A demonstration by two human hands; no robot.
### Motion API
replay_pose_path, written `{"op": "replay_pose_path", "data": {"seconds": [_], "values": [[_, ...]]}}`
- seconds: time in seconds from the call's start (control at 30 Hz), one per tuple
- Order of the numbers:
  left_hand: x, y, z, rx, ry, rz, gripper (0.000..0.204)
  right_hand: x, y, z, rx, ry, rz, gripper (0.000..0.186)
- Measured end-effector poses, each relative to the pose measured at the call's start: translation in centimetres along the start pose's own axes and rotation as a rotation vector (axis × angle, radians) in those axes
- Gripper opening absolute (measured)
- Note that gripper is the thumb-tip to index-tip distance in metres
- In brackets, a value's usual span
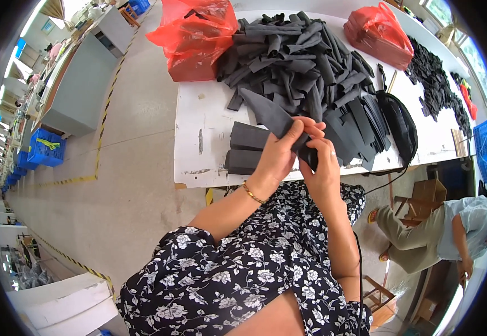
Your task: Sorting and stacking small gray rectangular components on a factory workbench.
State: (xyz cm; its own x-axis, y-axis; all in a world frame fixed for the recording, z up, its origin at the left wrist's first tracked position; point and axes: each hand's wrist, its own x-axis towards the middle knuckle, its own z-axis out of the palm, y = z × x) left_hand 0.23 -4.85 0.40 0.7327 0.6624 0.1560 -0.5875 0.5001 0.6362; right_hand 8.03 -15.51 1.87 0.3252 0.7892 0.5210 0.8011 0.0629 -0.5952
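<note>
My left hand (277,151) and my right hand (321,162) both grip a dark grey fabric piece (264,110) over the near edge of a white table (190,112), its pointed end sticking up to the upper left. Behind them lies a large heap of loose grey strips (282,53). Flat stacked grey pieces (249,136) lie left of my hands, and fanned flat pieces (361,131) lie to the right, beside a black bag-like item (397,126) with a cord hanging from the table.
Red plastic bags (187,39) (377,39) stand at the back, with dark scraps (431,78) at right. A person (450,235) in light clothing is close at lower right, near wooden stools (377,297). Blue crates (46,145) and counters (78,84) line the left aisle.
</note>
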Motion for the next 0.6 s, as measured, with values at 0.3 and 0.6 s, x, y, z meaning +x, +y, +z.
{"op": "replay_pose_path", "data": {"seconds": [0.3, 0.6], "values": [[-0.5, -0.9, 0.0, -0.118, 0.112, -0.011, 0.03, 0.5, 0.0, 0.2, 0.033, -0.021, -0.007, 0.021], [-0.1, 0.9, 0.2, -0.201, 0.194, 0.145, 0.033, 0.6, 0.7, 1.1, 0.04, 0.095, -0.077, 0.015]]}}
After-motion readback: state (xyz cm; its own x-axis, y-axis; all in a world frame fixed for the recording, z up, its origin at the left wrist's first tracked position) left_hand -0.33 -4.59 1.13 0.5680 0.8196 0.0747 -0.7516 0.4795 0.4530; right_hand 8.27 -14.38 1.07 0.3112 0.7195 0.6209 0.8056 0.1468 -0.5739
